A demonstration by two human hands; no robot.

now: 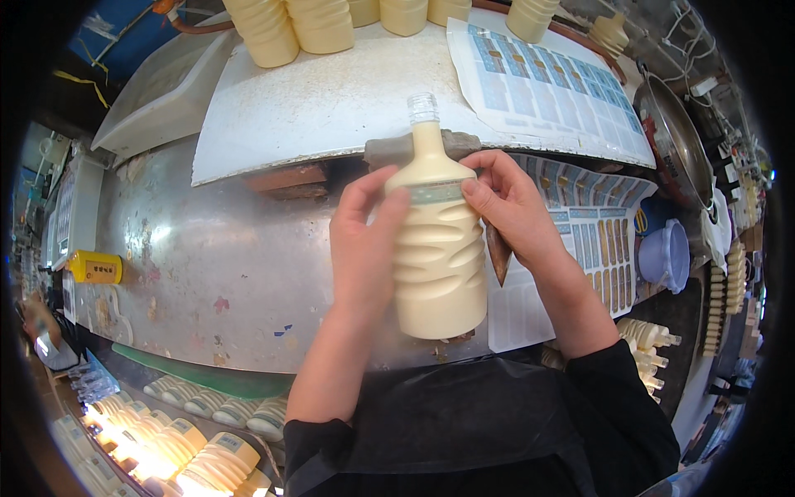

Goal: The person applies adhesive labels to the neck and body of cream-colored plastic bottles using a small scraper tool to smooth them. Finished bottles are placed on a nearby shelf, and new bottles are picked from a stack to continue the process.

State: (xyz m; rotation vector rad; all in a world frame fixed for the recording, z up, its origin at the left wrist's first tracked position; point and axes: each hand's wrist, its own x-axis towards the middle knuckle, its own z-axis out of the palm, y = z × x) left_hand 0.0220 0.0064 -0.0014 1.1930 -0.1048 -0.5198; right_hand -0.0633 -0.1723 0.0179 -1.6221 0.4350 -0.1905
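Cream bottle (439, 286) held at its shoulder, neck pointing away beyond the grip
Left hand (364, 228) and right hand (509, 203), equally near, clasp opposite sides, thumbs by the patterned band (437, 193); the body extends nearer, a brown tool (498, 255) under the right palm.

wide fisheye on head, facing down, near workbench (248, 248)

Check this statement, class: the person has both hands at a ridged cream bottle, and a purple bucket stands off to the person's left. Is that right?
Not quite: the purple bucket is off to the person's right, as the head view shows. The left hand and right hand are indeed at the ridged cream bottle.
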